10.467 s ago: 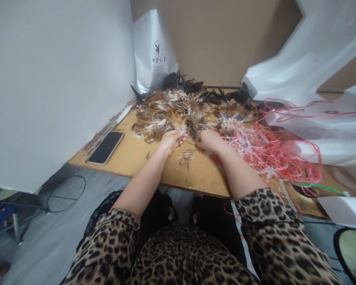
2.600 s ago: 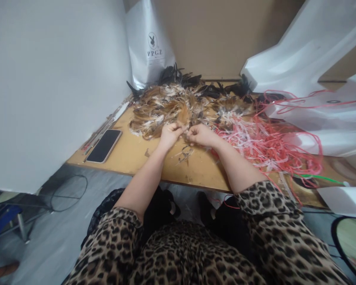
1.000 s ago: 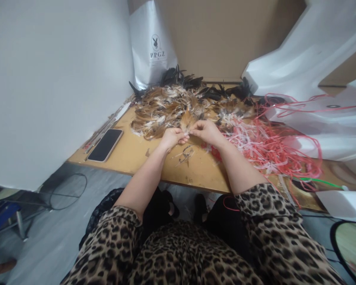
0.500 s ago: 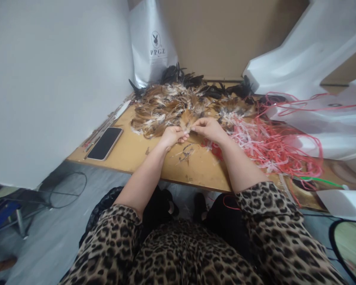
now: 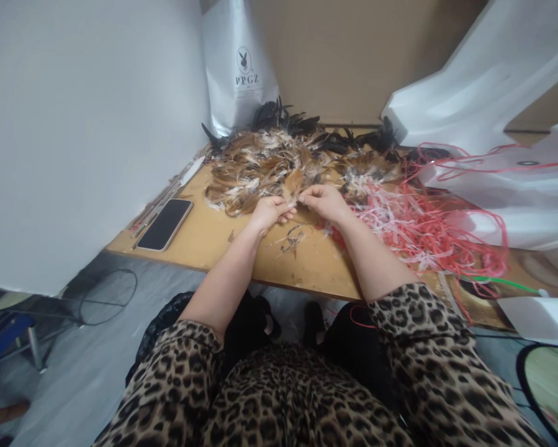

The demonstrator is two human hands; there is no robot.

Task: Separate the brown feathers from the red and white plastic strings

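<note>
Two hands over the table (image 5: 316, 267), meeting at one tawny feather tuft (image 5: 293, 181). Tuft is up off the wood, just in front of the feather pile (image 5: 251, 164), tips pointing away from you. Your left hand (image 5: 272, 212): thumb and fingers together, clamped on the pale base. Your right hand (image 5: 326, 202): thumb and forefinger tips drawn near each other at the tuft's right edge; cannot tell whether they grip a strand or only touch.

Technique, my judgement: pinch the quills low and firmly with the left, so the vanes fan without bending. Let the right work in small, light movements along the grain. Line up the quill ends before any tightening; a loose base would probably let single feathers slip. Forearms low should steady both pinches. Loose quill bits (image 5: 292, 239) lie nearer you; avoid catching them in the base.

Writing: silver-white bag (image 5: 239, 74) behind the pile, at its left, reads "PPGZ" beneath an oval rabbit-head emblem, small ® beside it. Finer print below: not legible. Phone (image 5: 164, 225), left on the table: screen dark, no text. Red and white strands (image 5: 413, 226), right: no label seen.
</note>
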